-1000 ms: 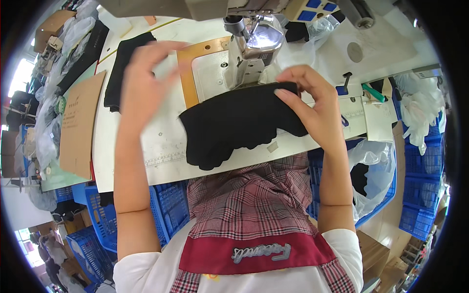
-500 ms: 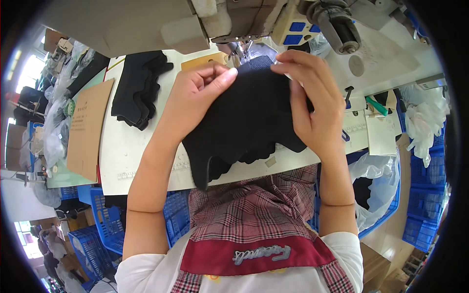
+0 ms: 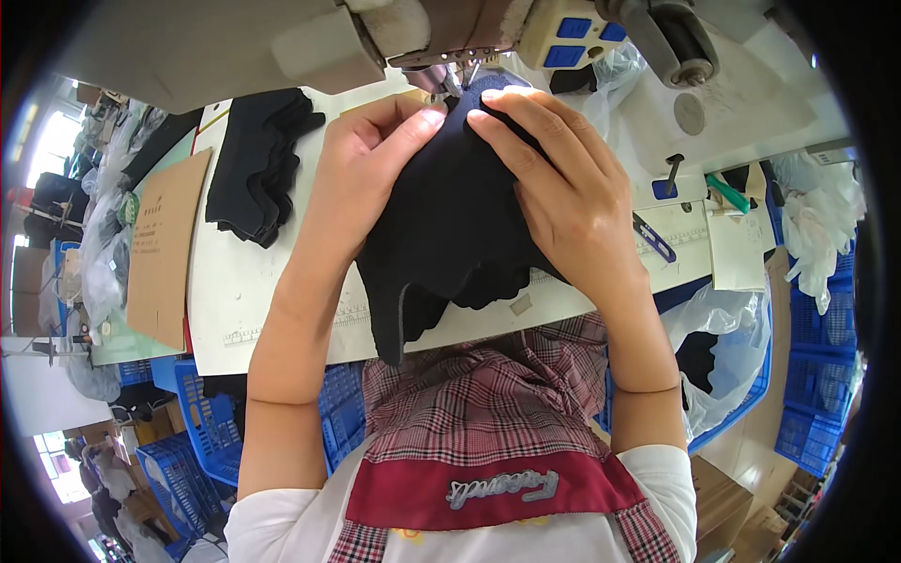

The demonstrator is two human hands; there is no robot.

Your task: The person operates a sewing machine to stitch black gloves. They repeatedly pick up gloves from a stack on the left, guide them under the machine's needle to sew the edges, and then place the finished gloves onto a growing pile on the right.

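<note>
A black fabric piece (image 3: 441, 216) with a wavy lower edge lies on the white table, its far end under the needle area of a sewing machine (image 3: 460, 70). My left hand (image 3: 371, 155) pinches the cloth's left edge between thumb and curled fingers, close to the presser foot. Over the right part of the cloth lies my right hand (image 3: 568, 178), fingers stretched out flat with their tips just short of the foot; its thumb is hidden. The near corner of the cloth hangs over the table's front edge.
A stack of black cut pieces (image 3: 258, 169) lies to the left, beside a cardboard sheet (image 3: 169, 249). On the right are a blue-handled cutter (image 3: 654, 236), a green-handled tool (image 3: 727, 192) and a plastic-lined blue basket (image 3: 727, 375). The machine's arm (image 3: 235, 47) overhangs the far side.
My right hand has moved left and its raised fingers have come down flat on the cloth. The cloth's far end has shifted toward the machine, with my left hand moving slightly forward.
</note>
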